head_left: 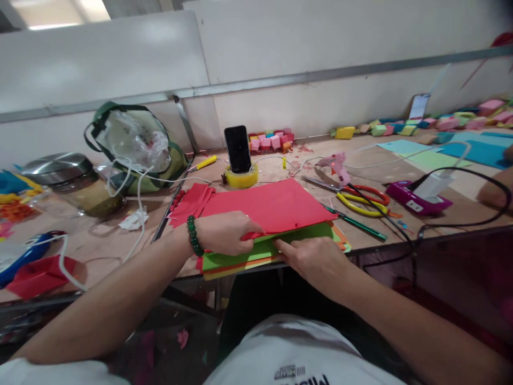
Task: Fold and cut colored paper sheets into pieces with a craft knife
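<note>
One red paper sheet is only partly lifted: your left hand pinches it; your right hand touches green paper, grip unclear.

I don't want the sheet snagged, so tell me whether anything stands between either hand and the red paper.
Nothing visible does. The left hand appears to pinch the near edge of the red paper. The right hand is at the green paper, just nearer the person, with no object between it and that edge.

Red paper: smooth, uppermost | green paper: beneath, near edge exposed
</note>
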